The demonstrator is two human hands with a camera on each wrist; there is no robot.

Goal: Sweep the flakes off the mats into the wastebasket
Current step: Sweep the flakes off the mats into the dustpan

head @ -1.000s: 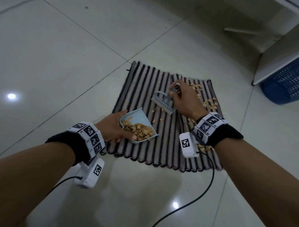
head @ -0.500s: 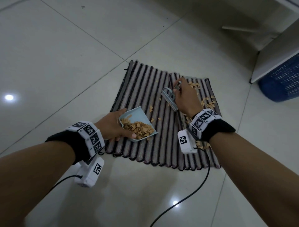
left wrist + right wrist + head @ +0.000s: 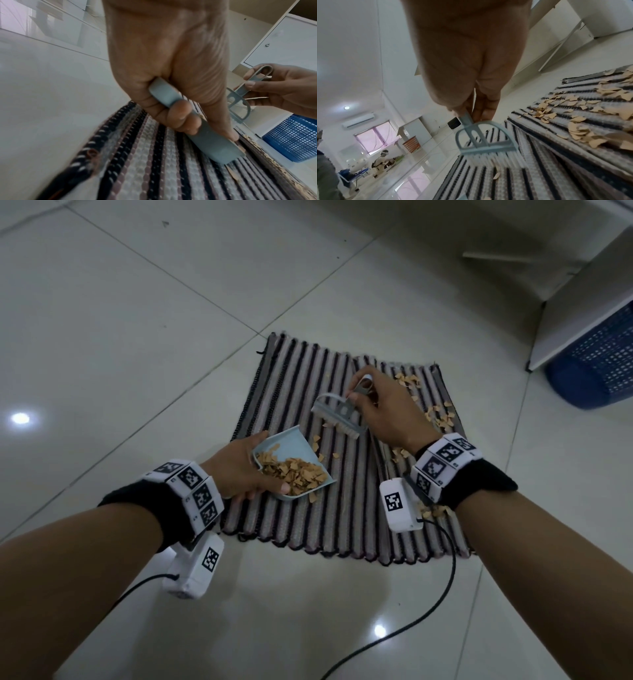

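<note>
Two striped mats point(image 3: 301, 392) lie side by side on the tiled floor. My left hand point(image 3: 239, 470) grips a light blue dustpan point(image 3: 298, 446) heaped with tan flakes point(image 3: 294, 474), resting on the left mat. In the left wrist view its fingers curl round the dustpan handle point(image 3: 164, 94). My right hand point(image 3: 383, 412) pinches the handle of a small blue brush point(image 3: 339, 416), its bristles down on the mat just beyond the pan. A few loose flakes point(image 3: 317, 443) lie between brush and pan. More flakes point(image 3: 440, 419) are scattered on the right mat point(image 3: 573, 121).
A blue mesh wastebasket point(image 3: 599, 368) stands at the far right, partly under a white cabinet point(image 3: 582, 302). Black cables point(image 3: 428, 611) trail over the glossy floor tiles near me. A person sits far back in the right wrist view point(image 3: 383, 159).
The brush first swung back toward the right mat, then came left again with its bristles down near the dustpan. My left hand and the pan have barely moved.
</note>
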